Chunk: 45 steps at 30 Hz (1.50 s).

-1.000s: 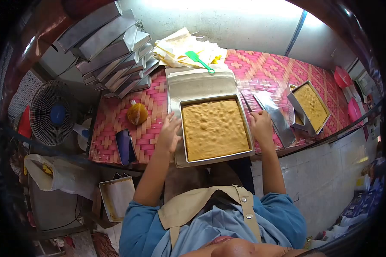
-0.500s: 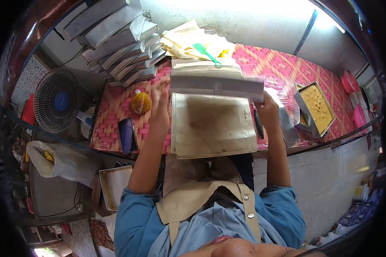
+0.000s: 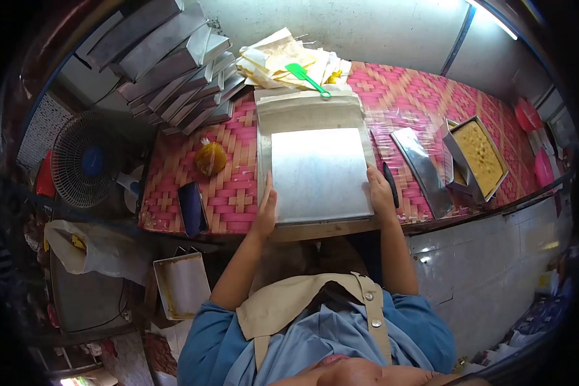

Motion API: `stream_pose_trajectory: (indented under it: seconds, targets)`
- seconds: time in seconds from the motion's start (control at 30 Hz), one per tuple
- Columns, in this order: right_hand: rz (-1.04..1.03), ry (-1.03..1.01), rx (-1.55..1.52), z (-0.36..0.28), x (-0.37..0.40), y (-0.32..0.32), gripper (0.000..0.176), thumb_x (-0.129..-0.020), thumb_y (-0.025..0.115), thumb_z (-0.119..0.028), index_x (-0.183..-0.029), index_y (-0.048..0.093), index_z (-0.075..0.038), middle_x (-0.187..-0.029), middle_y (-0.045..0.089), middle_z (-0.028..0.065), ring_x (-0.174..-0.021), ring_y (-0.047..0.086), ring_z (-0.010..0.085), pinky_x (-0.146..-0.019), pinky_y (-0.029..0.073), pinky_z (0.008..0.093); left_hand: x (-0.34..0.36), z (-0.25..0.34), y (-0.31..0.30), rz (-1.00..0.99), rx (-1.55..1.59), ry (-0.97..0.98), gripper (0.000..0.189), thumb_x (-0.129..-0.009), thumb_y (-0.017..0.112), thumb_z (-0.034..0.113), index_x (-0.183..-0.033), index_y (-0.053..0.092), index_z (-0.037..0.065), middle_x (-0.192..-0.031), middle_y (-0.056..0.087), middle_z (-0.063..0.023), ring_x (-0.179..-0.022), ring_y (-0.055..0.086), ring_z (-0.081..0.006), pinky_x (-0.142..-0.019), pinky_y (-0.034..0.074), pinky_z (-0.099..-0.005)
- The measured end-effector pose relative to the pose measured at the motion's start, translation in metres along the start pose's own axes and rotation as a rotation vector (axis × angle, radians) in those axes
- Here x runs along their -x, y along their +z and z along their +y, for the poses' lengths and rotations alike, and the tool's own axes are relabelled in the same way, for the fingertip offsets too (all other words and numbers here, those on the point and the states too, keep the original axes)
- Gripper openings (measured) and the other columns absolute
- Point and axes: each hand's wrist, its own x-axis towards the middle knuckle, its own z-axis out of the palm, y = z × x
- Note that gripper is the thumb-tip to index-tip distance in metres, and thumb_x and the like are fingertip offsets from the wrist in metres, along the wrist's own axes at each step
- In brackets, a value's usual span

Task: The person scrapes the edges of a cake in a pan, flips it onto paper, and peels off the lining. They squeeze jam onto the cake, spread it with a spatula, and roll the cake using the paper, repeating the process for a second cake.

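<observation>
A square metal pan (image 3: 321,175), its flat bottom facing up, rests on the stack of brownish paper sheets (image 3: 310,113). At its left edge is my left hand (image 3: 267,209), fingers wrapped against the side. My right hand (image 3: 381,193) grips the opposite edge, near a black-handled knife (image 3: 390,184). Both hands hold the pan level in front of me. The pan hides the middle of the paper.
Stacked metal pans (image 3: 180,64) stand at back left, beside crumpled paper with a green spatula (image 3: 305,78). A bagged orange item (image 3: 210,158) and a phone (image 3: 192,207) lie left. Right are a metal strip (image 3: 422,170) and a batter-coloured filled pan (image 3: 479,157).
The pan has come down from a raised, edge-on position onto the paper, turned bottom up. My left hand has moved in from open beside it and now holds its left edge.
</observation>
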Motion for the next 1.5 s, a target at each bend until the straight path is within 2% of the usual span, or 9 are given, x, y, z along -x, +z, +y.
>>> stream_pose_trajectory:
  seconds: [0.4, 0.57, 0.73, 0.8, 0.97, 1.2, 1.3, 1.37, 1.5]
  targets:
    - [-0.039, 0.249, -0.207, -0.023, 0.001, -0.001, 0.064, -0.096, 0.034, -0.05, -0.137, 0.037, -0.001, -0.137, 0.042, 0.0122, -0.126, 0.038, 0.0201, -0.104, 0.027, 0.0293, 0.006, 0.013, 0.019, 0.004, 0.014, 0.075, 0.064, -0.098, 0.029, 0.044, -0.143, 0.011, 0.003, -0.149, 0.014, -0.0129, -0.138, 0.014, -0.0223, -0.111, 0.013, -0.0338]
    - [-0.121, 0.363, -0.322, -0.081, -0.002, 0.003, 0.06, -0.094, 0.045, -0.042, -0.137, 0.036, 0.001, -0.135, 0.045, 0.012, -0.121, 0.044, 0.0202, -0.101, 0.033, 0.0295, -0.006, 0.031, 0.029, -0.052, -0.028, 0.089, 0.065, -0.098, 0.028, 0.045, -0.145, 0.007, 0.006, -0.15, 0.011, -0.0118, -0.139, 0.011, -0.0224, -0.111, 0.011, -0.034]
    - [-0.203, -0.11, -0.458, -0.116, -0.007, 0.023, 0.054, -0.086, 0.054, -0.012, -0.134, 0.036, 0.004, -0.132, 0.044, 0.0138, -0.122, 0.041, 0.0211, -0.101, 0.033, 0.0326, -0.015, 0.067, 0.033, -0.057, -0.054, 0.173, 0.066, -0.098, 0.027, 0.046, -0.146, 0.004, 0.008, -0.151, 0.009, -0.0109, -0.139, 0.009, -0.0225, -0.112, 0.01, -0.0341]
    - [-0.178, -0.255, -0.561, -0.131, 0.005, 0.04, 0.061, -0.079, 0.053, 0.002, -0.136, 0.032, 0.005, -0.139, 0.036, 0.0171, -0.127, 0.037, 0.0248, -0.106, 0.028, 0.0345, -0.013, 0.084, 0.02, -0.145, 0.069, 0.546, 0.079, -0.093, 0.043, 0.049, -0.146, -0.001, 0.01, -0.151, 0.007, -0.0113, -0.137, 0.016, -0.0209, -0.111, 0.014, -0.0356]
    - [-0.469, -0.462, -0.535, -0.127, 0.041, 0.11, 0.064, -0.075, 0.053, 0.009, -0.135, 0.034, 0.002, -0.147, 0.025, 0.0183, -0.137, 0.024, 0.0272, -0.109, 0.022, 0.0403, 0.075, 0.126, -0.056, 0.345, -0.015, 0.249, 0.054, -0.094, 0.048, 0.024, -0.138, 0.029, 0.0, -0.135, 0.041, -0.0115, -0.121, 0.042, -0.023, -0.1, 0.034, -0.0325]
    - [-0.871, -0.539, -0.361, -0.109, 0.062, 0.177, 0.04, -0.081, 0.053, 0.001, -0.121, 0.051, 0.0, -0.137, 0.038, 0.0178, -0.129, 0.035, 0.0271, -0.105, 0.027, 0.0382, 0.279, 0.155, -0.12, 0.747, -0.188, 0.668, 0.052, -0.083, 0.066, 0.028, -0.119, 0.047, -0.004, -0.109, 0.057, -0.0085, -0.098, 0.055, -0.0188, -0.085, 0.044, -0.0319]
    - [-0.735, -0.43, -0.527, -0.107, 0.067, 0.187, 0.027, -0.082, 0.048, 0.005, -0.108, 0.056, 0.002, -0.117, 0.049, 0.0149, -0.103, 0.052, 0.0205, -0.087, 0.043, 0.0316, 0.324, 0.149, -0.116, 1.073, -0.525, 0.646, 0.044, -0.078, 0.073, 0.027, -0.106, 0.052, 0.0, -0.099, 0.058, -0.0085, -0.089, 0.055, -0.0201, -0.079, 0.044, -0.0331]
    - [-0.709, -0.437, -0.537, -0.091, 0.066, 0.186, 0.024, -0.083, 0.05, 0.005, -0.106, 0.055, 0.002, -0.109, 0.051, 0.0117, -0.092, 0.053, 0.0166, -0.08, 0.044, 0.0286, 0.325, 0.138, -0.118, 1.182, -1.605, 0.456, 0.033, -0.074, 0.076, 0.023, -0.09, 0.055, 0.005, -0.086, 0.058, -0.0079, -0.08, 0.054, -0.0237, -0.074, 0.042, -0.0354]
    - [-0.675, -0.36, -0.51, -0.08, 0.07, 0.177, 0.022, -0.084, 0.054, 0.006, -0.105, 0.055, 0.002, -0.1, 0.052, 0.0078, -0.085, 0.053, 0.0131, -0.075, 0.045, 0.0255, 0.318, 0.082, -0.152, 0.892, -1.99, 0.304, 0.02, -0.07, 0.072, 0.019, -0.079, 0.057, 0.009, -0.078, 0.057, -0.0055, -0.079, 0.055, -0.025, -0.079, 0.041, -0.0389]
